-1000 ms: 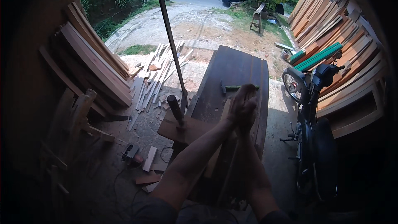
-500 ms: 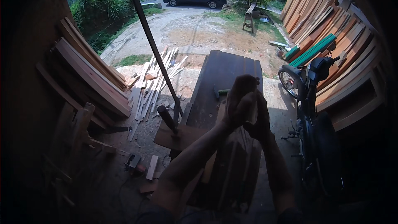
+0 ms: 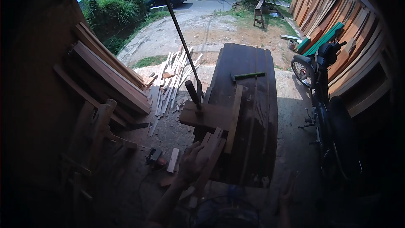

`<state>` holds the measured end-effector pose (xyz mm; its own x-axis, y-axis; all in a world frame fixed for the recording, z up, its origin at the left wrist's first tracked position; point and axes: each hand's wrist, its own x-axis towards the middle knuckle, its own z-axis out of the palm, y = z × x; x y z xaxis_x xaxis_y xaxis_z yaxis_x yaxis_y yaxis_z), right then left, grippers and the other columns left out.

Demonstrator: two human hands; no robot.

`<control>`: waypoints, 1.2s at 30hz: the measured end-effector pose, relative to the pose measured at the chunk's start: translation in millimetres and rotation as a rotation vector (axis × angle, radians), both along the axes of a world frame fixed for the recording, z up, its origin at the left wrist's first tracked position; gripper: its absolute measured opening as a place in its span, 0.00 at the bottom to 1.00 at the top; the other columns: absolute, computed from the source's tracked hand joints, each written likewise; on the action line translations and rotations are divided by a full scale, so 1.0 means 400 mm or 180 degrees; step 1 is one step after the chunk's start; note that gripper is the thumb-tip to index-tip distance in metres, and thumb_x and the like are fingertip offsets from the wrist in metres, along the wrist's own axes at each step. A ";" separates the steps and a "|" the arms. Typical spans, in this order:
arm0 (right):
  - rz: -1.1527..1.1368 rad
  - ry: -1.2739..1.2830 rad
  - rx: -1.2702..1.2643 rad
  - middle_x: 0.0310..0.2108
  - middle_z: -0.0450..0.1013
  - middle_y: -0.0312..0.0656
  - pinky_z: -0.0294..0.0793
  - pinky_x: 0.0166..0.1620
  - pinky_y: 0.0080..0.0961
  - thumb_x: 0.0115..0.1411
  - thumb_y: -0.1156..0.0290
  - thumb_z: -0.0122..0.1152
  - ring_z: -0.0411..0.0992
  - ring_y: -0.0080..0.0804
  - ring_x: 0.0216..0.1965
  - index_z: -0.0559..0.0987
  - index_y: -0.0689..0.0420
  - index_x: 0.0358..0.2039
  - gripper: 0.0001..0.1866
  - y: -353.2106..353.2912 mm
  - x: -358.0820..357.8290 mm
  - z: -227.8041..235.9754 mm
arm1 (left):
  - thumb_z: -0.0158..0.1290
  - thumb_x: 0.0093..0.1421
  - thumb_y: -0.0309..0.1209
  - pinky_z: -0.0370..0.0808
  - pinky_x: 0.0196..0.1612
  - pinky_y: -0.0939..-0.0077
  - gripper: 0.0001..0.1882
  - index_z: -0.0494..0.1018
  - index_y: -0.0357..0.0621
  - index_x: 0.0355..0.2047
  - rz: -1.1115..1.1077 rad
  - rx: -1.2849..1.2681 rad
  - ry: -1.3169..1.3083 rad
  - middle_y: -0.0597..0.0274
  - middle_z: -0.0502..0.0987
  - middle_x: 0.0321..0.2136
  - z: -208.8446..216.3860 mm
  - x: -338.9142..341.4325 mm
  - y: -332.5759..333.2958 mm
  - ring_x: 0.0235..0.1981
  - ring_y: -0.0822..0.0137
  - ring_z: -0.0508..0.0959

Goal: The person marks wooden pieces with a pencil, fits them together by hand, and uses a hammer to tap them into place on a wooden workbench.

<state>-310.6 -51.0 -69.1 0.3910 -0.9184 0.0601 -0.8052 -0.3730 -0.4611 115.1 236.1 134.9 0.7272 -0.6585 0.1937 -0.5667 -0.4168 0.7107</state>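
Observation:
My left hand (image 3: 194,162) is at the left side of some narrow wooden pieces (image 3: 213,150) lying at the near left of the dark workbench (image 3: 263,122). Its fingers are apart and reach over the wood; whether they press on it is too dark to tell. Low at the right, beyond the bench's edge, my right hand (image 3: 288,188) hangs in shadow, its fingers seeming stretched out with nothing visible in them. A hammer (image 3: 249,76) with a green handle lies across the bench. Nearer, a wooden strip (image 3: 234,120) rests lengthwise beside a brown board (image 3: 204,116).
A dark upright handle (image 3: 193,93) stands at the board, near a long slanting pole (image 3: 177,23). Light offcuts (image 3: 173,78) and a power tool (image 3: 155,157) lie on the floor at left. A motorbike (image 3: 325,97) stands right; planks (image 3: 103,74) lean at both sides.
My hands, before together above the bench, have parted: the left came down to the wooden pieces, the right dropped to the lower right. The hammer is now uncovered. A dark van moved left along the road.

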 end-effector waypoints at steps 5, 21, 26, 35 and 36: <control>-0.0295 0.0148 0.0049 0.59 0.67 0.55 0.66 0.60 0.45 0.58 0.57 0.67 0.66 0.55 0.59 0.62 0.56 0.68 0.40 -0.039 0.046 -0.017 | 0.59 0.61 0.39 0.65 0.62 0.56 0.32 0.63 0.33 0.60 0.0943 -0.0225 -0.0150 0.39 0.66 0.58 -0.122 -0.129 0.164 0.61 0.44 0.67; 0.2281 -0.1248 0.1870 0.47 0.77 0.52 0.75 0.51 0.33 0.63 0.57 0.63 0.78 0.42 0.49 0.65 0.59 0.64 0.33 0.335 0.663 0.352 | 0.60 0.62 0.32 0.79 0.49 0.63 0.24 0.66 0.39 0.55 0.1716 -0.2627 0.4440 0.52 0.74 0.49 -0.329 -0.379 0.248 0.45 0.59 0.79; 0.2092 -0.1191 0.2309 0.58 0.69 0.57 0.75 0.54 0.35 0.64 0.50 0.62 0.75 0.46 0.53 0.54 0.57 0.70 0.42 0.364 0.681 0.331 | 0.64 0.57 0.29 0.78 0.50 0.65 0.32 0.61 0.34 0.57 0.1077 -0.2615 0.4475 0.50 0.73 0.50 -0.327 -0.399 0.283 0.46 0.58 0.79; 0.1911 -0.2850 0.3780 0.66 0.60 0.50 0.67 0.62 0.36 0.62 0.63 0.66 0.63 0.38 0.64 0.49 0.58 0.73 0.46 0.401 0.644 0.422 | 0.64 0.59 0.32 0.71 0.60 0.62 0.40 0.53 0.32 0.64 0.0182 -0.1715 0.3878 0.46 0.69 0.57 -0.163 -0.430 0.237 0.59 0.56 0.71; 0.2043 -0.2943 0.3665 0.66 0.60 0.49 0.66 0.63 0.36 0.61 0.64 0.67 0.62 0.37 0.65 0.50 0.57 0.73 0.46 0.384 0.643 0.436 | 0.63 0.60 0.32 0.70 0.61 0.62 0.41 0.52 0.31 0.65 -0.0131 -0.1565 0.3823 0.45 0.68 0.58 -0.137 -0.418 0.221 0.61 0.56 0.70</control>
